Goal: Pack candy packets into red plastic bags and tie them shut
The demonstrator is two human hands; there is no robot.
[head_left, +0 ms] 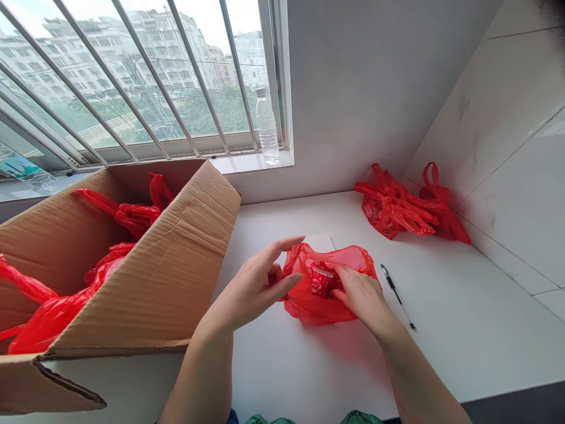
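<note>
An opened red plastic bag (pixel 326 315) sits on the white table in front of me, with small red printed packets (pixel 321 279) inside it. My left hand (pixel 260 280) is at the bag's left rim, thumb and index finger apart, the other fingers curled against the red plastic. My right hand (pixel 362 291) reaches into the bag from the right, its thumb and fingers around the packets' right side. Part of its fingertips is hidden among the packets and the plastic.
A cardboard box (pixel 176 271) holding red plastic bags (pixel 136 218) stands at left. More tied red bags (pixel 397 203) lie at the back right. A pen (pixel 398 297) rests right of my bag, a white card (pixel 321 242) behind it. A water bottle (pixel 266 126) stands on the windowsill.
</note>
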